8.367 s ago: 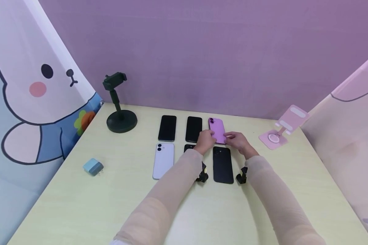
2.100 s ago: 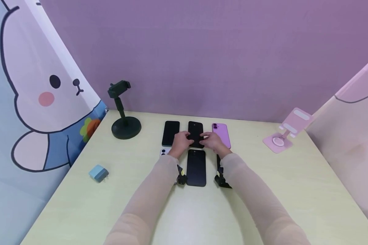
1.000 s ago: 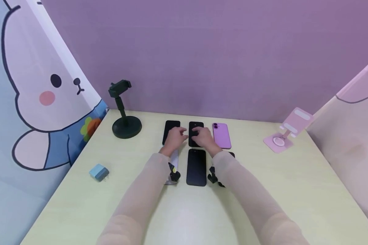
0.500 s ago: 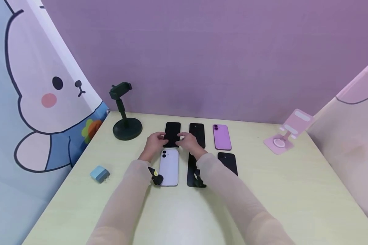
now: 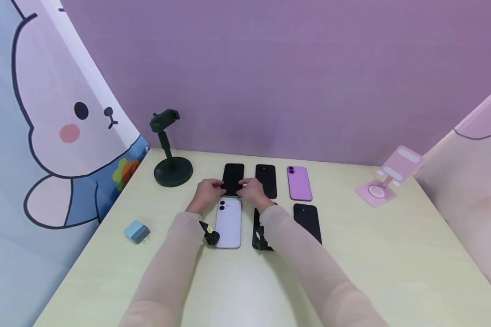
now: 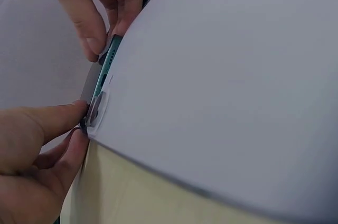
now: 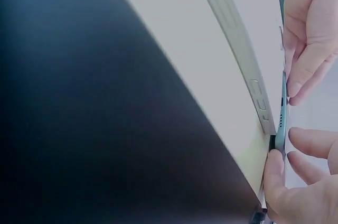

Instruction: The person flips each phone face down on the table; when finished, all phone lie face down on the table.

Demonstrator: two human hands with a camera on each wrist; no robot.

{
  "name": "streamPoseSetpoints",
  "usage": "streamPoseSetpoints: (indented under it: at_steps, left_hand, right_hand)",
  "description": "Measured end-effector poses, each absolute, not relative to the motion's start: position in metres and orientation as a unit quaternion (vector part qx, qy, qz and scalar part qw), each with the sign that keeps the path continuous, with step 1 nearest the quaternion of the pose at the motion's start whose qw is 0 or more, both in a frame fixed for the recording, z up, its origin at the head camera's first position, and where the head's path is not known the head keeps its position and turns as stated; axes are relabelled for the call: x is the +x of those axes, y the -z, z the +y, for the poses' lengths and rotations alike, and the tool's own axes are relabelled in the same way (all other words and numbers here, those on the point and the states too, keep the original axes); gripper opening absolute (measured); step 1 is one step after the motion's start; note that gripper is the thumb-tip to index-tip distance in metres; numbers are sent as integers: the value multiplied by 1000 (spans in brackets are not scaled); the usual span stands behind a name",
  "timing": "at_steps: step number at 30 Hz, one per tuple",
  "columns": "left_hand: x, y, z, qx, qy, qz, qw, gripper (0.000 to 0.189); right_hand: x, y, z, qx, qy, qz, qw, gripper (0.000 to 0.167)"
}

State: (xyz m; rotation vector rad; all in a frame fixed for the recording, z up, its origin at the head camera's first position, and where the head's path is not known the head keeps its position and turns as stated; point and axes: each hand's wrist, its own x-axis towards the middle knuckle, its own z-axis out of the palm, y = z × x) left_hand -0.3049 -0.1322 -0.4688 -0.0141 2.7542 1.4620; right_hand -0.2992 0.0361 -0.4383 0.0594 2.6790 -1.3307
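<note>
A smartphone (image 5: 233, 176) with a black screen lies face up at the left of the back row. My left hand (image 5: 207, 192) pinches its lower left side with thumb and fingers; my right hand (image 5: 253, 190) does likewise at the lower right. Its teal edge (image 6: 108, 63) shows between both hands in the left wrist view. Directly in front of it, a white phone (image 5: 228, 225) lies back up. To the right are a black phone (image 5: 267, 180) and a purple phone (image 5: 299, 183) in the back row. A dark phone (image 5: 257, 227) is partly covered by my right wrist.
Another dark phone (image 5: 307, 219) lies at the right of the front row. A black phone stand (image 5: 173, 171) is at the back left, with a blue plug adapter (image 5: 137, 231) nearer. At the back right stands a pink phone stand (image 5: 376, 193). A purple cloth (image 5: 278, 91) hangs behind the table.
Both hands have moved leftward, from the purple phone to the middle black phone, then to the back-left phone, where they now grip its sides. The phones stay in two rows.
</note>
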Motion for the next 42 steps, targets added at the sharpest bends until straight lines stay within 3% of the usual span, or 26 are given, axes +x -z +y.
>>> streamPoseSetpoints:
  at_steps: [17,28,42]
  left_hand:
    - [-303,468,-131,1,-467,884,10,32]
    - [-305,465,-117,88,-397,913,-16,32]
    - [-302,459,-108,65,-474,878,4,36]
  right_hand:
    - [-299,440,37,30,475,877,71,33]
    - [-301,441,43,9,604,793,83,34]
    - [-304,441,49,-12,713,693,105,41]
